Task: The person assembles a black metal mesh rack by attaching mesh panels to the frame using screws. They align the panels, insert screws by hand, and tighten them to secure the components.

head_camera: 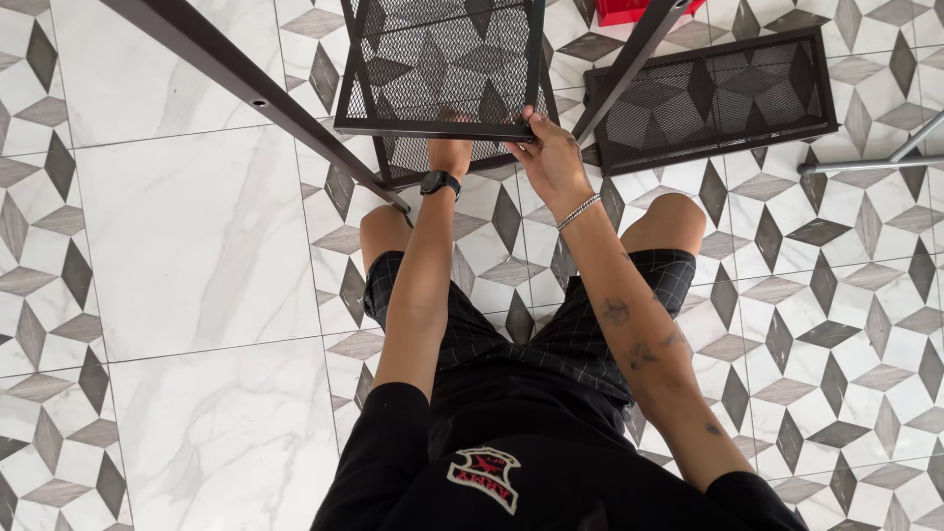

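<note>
Nearest the camera, a black top and dark checked shorts are seen, the person being seated on the tiled floor with both knees raised. Both bare forearms are extended forward. A black watch is worn on the left wrist and a metal bracelet on the right.

Further out, the left hand is placed under the near edge of a black mesh shelf panel; its fingers are hidden behind the frame, so its grip cannot be told. The right hand is closed on the same near edge — fingers curled over the frame bar at its right corner. The panel is held tilted above the floor, between two dark metal bars (one running off to the upper left, one to the upper right).

Beyond, a second mesh panel is lying flat on the tiles — well apart from the hands. A red object is partly visible at the top edge.
</note>
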